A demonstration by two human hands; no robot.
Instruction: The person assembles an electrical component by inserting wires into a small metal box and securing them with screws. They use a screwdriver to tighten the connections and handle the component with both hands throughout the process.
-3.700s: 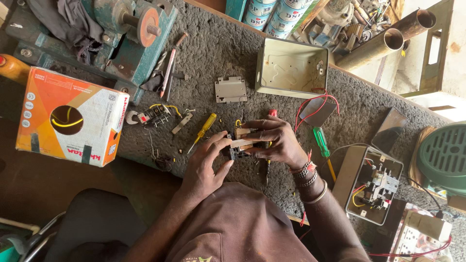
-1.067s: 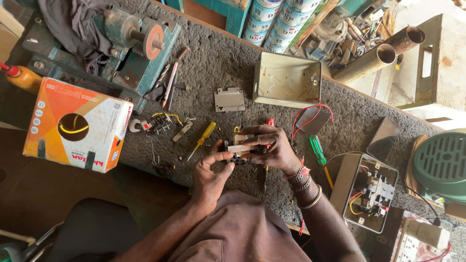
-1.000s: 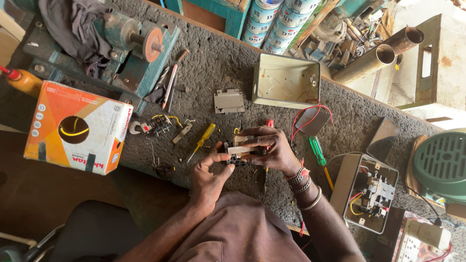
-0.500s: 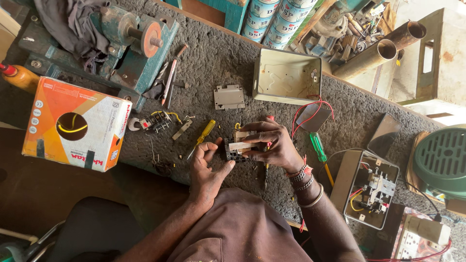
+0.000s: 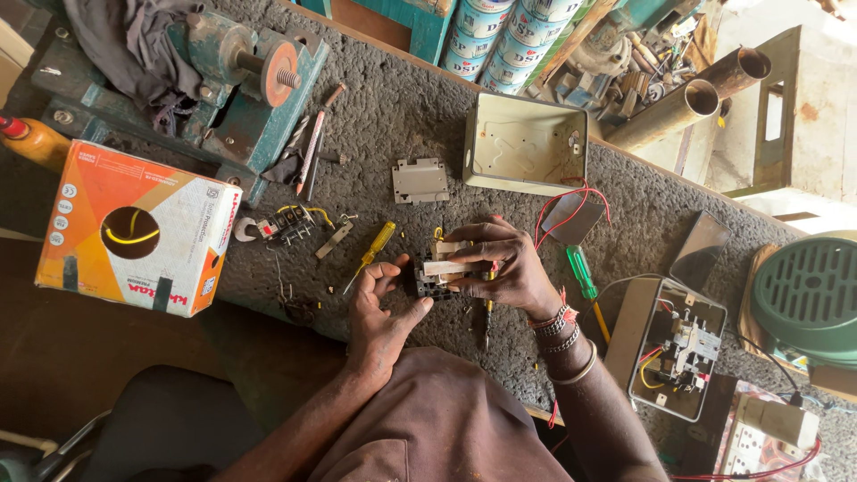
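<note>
Over the cluttered counter [image 5: 428, 116], my right hand [image 5: 500, 268] clamped the half-assembled black switch unit [image 5: 436, 278]; my left hand's [image 5: 379, 308] grip pinched its edge, screwdrivers [image 5: 375, 252] untouched.

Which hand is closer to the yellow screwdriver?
Left. The left hand lies just beside the yellow screwdriver; the right hand sits farther off, past the small part.

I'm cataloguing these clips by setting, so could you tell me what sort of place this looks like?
Probably a small electrical repair workshop. The two hands, left hand and right hand, hold a small electrical part over a rough bench strewn with a yellow screwdriver, an open metal switch box and a bench grinder.
</note>
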